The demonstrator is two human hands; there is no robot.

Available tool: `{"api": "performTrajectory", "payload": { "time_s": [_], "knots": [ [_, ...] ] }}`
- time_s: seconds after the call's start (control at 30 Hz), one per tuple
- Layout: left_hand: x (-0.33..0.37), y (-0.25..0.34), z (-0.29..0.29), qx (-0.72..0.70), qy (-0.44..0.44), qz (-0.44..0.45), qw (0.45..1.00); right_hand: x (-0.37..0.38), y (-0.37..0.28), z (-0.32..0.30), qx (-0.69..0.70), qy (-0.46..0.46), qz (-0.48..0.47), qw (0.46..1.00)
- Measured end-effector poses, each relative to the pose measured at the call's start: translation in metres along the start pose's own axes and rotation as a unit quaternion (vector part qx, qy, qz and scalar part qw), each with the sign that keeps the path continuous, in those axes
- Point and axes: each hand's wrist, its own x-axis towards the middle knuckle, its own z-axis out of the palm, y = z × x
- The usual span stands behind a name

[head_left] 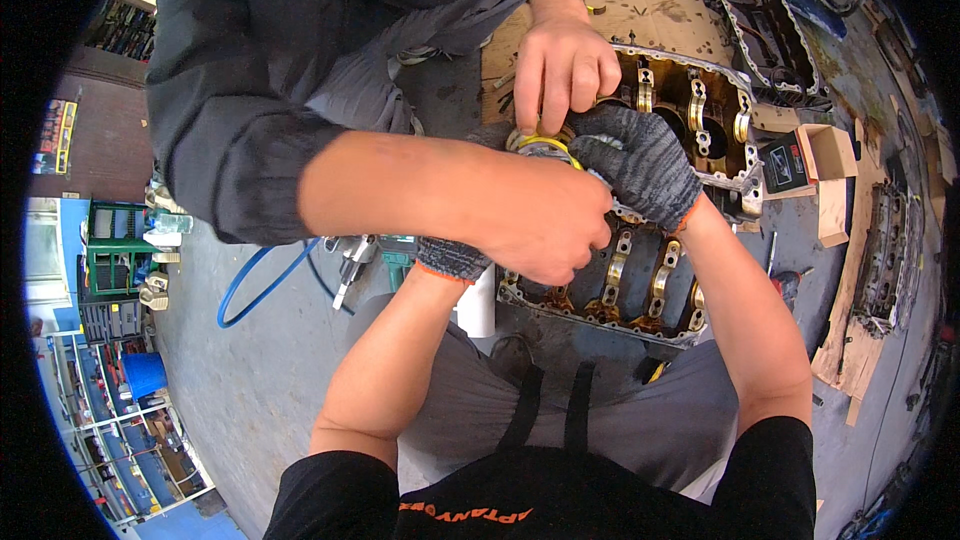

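Note:
A round metal part with a yellow band [548, 147] is held over the near edge of an engine block [742, 105]. My right hand [638, 158], in a dark grey knit glove, curls its fingers against the part's right side. The glove of my left hand [452, 258] shows only at the wrist and a little beyond. A co-worker's forearm crosses over it and hides the fingers. The co-worker's one bare hand [566, 75] pinches the part's far rim. Their other bare hand [560, 225] is closed just on its near side.
Nearest me lies a metal frame with bearing saddles [610, 275]. A blue hose [240, 290] and an air tool [355, 265] lie to the left, beside a white cylinder [477, 308]. Rightward are an open cardboard box [828, 155] and an oil pan [760, 25].

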Motion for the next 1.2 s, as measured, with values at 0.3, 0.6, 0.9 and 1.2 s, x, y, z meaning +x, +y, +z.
{"api": "performTrajectory", "payload": {
  "time_s": [0.3, 0.6, 0.9, 1.2],
  "knots": [
    [-0.001, 0.05, 0.0, -0.069, 0.404, -0.687, 0.601, -0.007, -0.004, -0.004, 0.137, -0.021, 0.068, 0.988],
    [-0.019, 0.07, 0.017, -0.268, 0.39, -0.697, 0.539, 0.001, -0.021, 0.003, 0.061, -0.014, 0.069, 0.996],
    [-0.022, 0.076, 0.017, -0.221, 0.371, -0.695, 0.575, 0.001, -0.019, 0.01, 0.049, 0.004, 0.067, 0.997],
    [-0.019, 0.076, 0.015, -0.243, 0.351, -0.707, 0.564, 0.002, -0.019, 0.012, -0.02, -0.001, 0.019, 1.0]
  ]
}}
